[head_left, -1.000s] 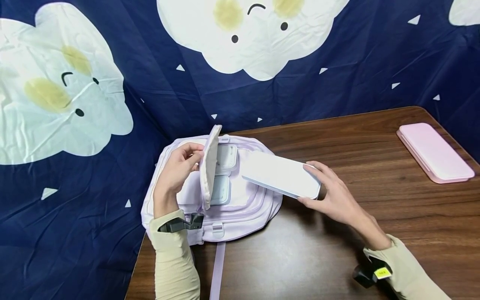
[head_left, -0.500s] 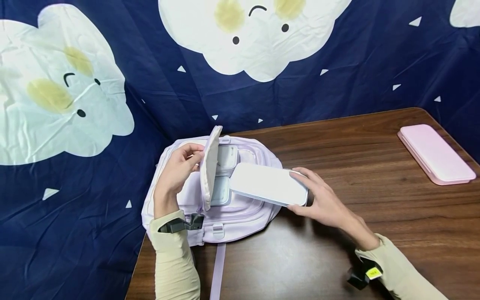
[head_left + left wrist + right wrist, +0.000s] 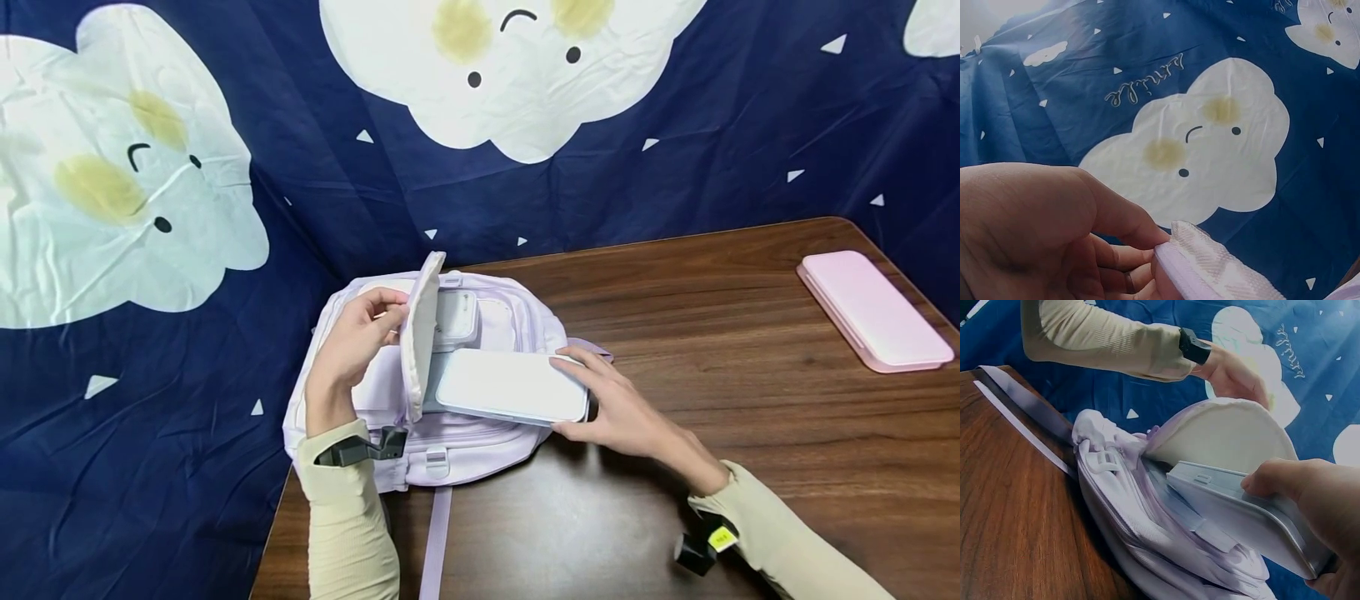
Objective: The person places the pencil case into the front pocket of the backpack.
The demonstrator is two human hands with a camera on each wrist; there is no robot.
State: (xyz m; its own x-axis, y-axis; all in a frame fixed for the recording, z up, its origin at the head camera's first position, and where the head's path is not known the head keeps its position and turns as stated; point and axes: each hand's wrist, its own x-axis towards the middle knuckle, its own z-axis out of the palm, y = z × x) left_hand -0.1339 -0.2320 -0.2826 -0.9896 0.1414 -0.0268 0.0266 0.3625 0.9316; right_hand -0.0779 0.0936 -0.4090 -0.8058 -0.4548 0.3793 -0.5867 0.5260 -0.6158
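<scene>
Lilac bag (image 3: 480,462) beneath it, the left hand (image 3: 348,346) pinches a raised flap (image 3: 420,346); the right hand (image 3: 618,408), widely spread, grips a white case (image 3: 510,383); right of both, a pink case (image 3: 873,308).

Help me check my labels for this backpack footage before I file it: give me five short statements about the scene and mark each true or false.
1. The grip of the left hand is on the raised flap of the lilac backpack. True.

2. The flap is shut flat over the pocket. False: it stands up, and a small box shows beside it.

3. The grip of the right hand is on a white-topped case. True.

4. A pink case lies on the wooden table, apart from the backpack. True.

5. Both hands hold the white-topped case. False: only the right one does; the left one pinches the flap.
</scene>
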